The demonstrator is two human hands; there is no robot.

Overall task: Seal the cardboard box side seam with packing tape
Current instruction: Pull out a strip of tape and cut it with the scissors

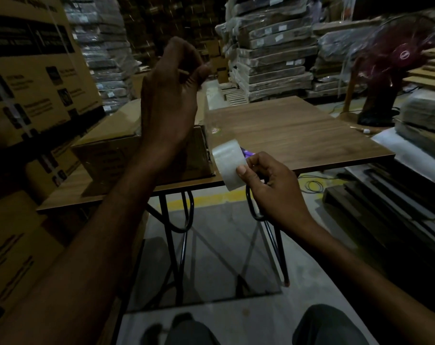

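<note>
- My left hand (170, 95) is raised above the table (298, 135). Its fingers are curled and the thumb and forefinger tips are pressed together on the top end of a strip of clear tape (209, 113).
- The strip of clear tape runs down from that pinch to the tape roll (227, 165) and hangs taut in front of the table top. A small coloured mark shows on it low down, too blurred to read.
- My right hand (273, 185) grips the tape roll at the table's front edge, with the thumb laid across the roll's outer face and the fingers curled behind. A bit of purple shows at the roll's core; I cannot read any writing there.
- The cardboard box (107, 155) lies flat on the left part of the table, behind my left wrist. Its near right corner is just beside the tape roll. The print on its front side is too dark to read.
- Tall cartons (32, 70) stand at my left, with black bands and blocks of text, all blurred.
- Wrapped stacks (273, 58) behind the table carry small white labels, too small to read.
- A maroon fan (390, 68) stands at the right with 1 round logo on its hub, illegible.
</note>
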